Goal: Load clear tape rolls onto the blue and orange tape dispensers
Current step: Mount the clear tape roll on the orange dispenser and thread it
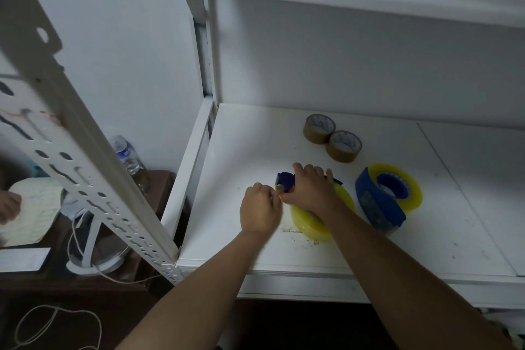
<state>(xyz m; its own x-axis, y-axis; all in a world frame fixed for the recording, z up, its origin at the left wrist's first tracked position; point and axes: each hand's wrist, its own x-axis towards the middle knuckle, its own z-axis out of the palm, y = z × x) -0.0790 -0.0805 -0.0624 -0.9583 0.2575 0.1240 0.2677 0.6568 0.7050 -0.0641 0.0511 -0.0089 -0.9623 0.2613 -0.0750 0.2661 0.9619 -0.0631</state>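
Hands are working at the shelf: right hand gripping the blue dispenser over its clear roll, left hand pinching at the roller end. Suggest keeping the tape end taut and centred while threading.

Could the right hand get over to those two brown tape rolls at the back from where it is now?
Probably yes. The brown tape rolls lie just beyond the right hand on bare shelf, nothing between. But that hand is gripping the blue dispenser and must let go first.
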